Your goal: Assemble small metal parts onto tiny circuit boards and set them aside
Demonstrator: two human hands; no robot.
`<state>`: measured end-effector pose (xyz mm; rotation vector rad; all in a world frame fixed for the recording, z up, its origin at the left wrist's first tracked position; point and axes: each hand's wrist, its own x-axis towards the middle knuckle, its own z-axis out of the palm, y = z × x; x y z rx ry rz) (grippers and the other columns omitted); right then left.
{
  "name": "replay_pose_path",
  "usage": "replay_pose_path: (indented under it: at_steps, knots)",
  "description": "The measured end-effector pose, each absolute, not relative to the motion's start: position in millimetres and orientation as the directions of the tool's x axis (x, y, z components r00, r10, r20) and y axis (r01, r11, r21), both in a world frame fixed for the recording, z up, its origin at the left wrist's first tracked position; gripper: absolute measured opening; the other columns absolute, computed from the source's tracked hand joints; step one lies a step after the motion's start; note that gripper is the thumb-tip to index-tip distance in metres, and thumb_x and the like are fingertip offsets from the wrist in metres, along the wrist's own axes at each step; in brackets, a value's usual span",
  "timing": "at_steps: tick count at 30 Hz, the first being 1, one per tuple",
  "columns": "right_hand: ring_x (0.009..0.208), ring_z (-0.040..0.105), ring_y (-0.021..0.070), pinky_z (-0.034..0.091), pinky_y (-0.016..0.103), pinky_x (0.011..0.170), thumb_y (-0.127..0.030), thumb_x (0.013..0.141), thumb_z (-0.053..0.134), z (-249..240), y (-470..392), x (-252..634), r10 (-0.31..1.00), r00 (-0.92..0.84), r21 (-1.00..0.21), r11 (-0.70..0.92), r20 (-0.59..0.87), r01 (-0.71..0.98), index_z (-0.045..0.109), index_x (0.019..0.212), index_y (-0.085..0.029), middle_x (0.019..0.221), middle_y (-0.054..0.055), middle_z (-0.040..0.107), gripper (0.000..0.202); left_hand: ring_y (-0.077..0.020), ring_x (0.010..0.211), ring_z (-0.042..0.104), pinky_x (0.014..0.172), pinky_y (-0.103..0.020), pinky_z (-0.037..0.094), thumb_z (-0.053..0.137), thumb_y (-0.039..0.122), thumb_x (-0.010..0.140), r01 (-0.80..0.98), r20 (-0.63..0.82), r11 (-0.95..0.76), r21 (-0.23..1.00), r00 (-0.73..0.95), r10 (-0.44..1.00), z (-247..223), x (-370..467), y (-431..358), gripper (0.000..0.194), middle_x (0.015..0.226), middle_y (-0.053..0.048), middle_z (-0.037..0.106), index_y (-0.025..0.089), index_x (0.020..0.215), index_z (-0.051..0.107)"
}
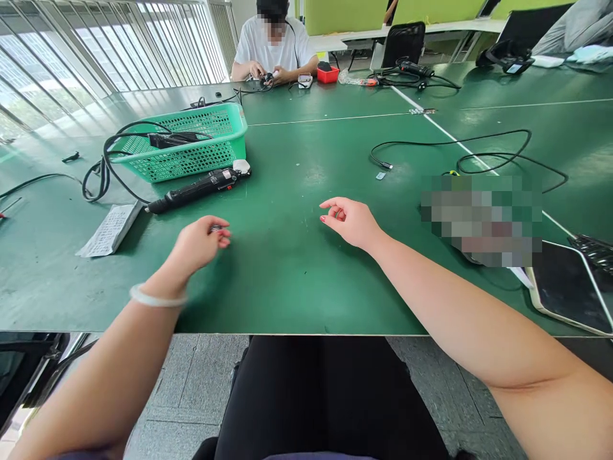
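Observation:
My left hand (204, 243), with a pale bangle (156, 297) at the wrist, hovers over the green table. Its fingers are curled, and a small greyish, shiny bit (216, 228) shows between them, too small to name. Nearest to this hand lies a black electric screwdriver (194, 190) with a cable. My right hand (352, 222) is above the middle of the table. Its fingers are loosely bent, thumb and forefinger apart, and nothing shows in them.
A green plastic basket (191, 160) holds a black adapter and cables. Left lies a folded paper (110, 230). To the right are a black cable (431, 142), a blurred-out object (483, 220) and a tablet or phone (569, 287). Across the table (287, 287) sits a person (272, 45) near a red box (327, 75).

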<state>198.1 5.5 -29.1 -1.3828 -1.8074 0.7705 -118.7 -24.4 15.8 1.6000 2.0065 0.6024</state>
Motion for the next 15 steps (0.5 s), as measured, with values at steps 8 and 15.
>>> replay_pose_path:
  at_steps: [8, 15]
  knots:
    - [0.063, 0.048, 0.0119, 0.042, 0.032, 0.069, -0.031, 0.082, 0.063, -29.3, 6.5, 198.1, 0.97, -0.162, -0.802, 0.242, 0.183, 0.546, 0.067, 0.107, -0.018, 0.08, 0.001, 0.064, 0.028, -0.0261, 0.094, 0.069, 0.085, -0.034, 0.049, 0.04, 0.039, 0.091, 0.991, -0.006, 0.137, -0.007, -0.137, 0.991, 17.4, -184.3, -66.6, 0.041, 0.106, -0.005, 0.076, 0.026, 0.119, 0.067]
    - [0.063, 0.049, 0.0121, 0.043, 0.032, 0.068, -0.032, 0.082, 0.062, -30.4, 7.2, 199.6, 0.973, -0.149, -0.804, 0.229, 0.176, 0.549, 0.067, 0.107, -0.019, 0.081, 0.002, 0.065, 0.028, -0.0192, 0.098, 0.07, 0.086, -0.026, 0.046, 0.055, 0.036, 0.082, 0.977, 0.007, 0.145, 0.158, -0.148, 0.989, 15.1, -187.5, -68.2, 0.028, 0.103, 0.002, 0.076, 0.026, 0.107, 0.063]
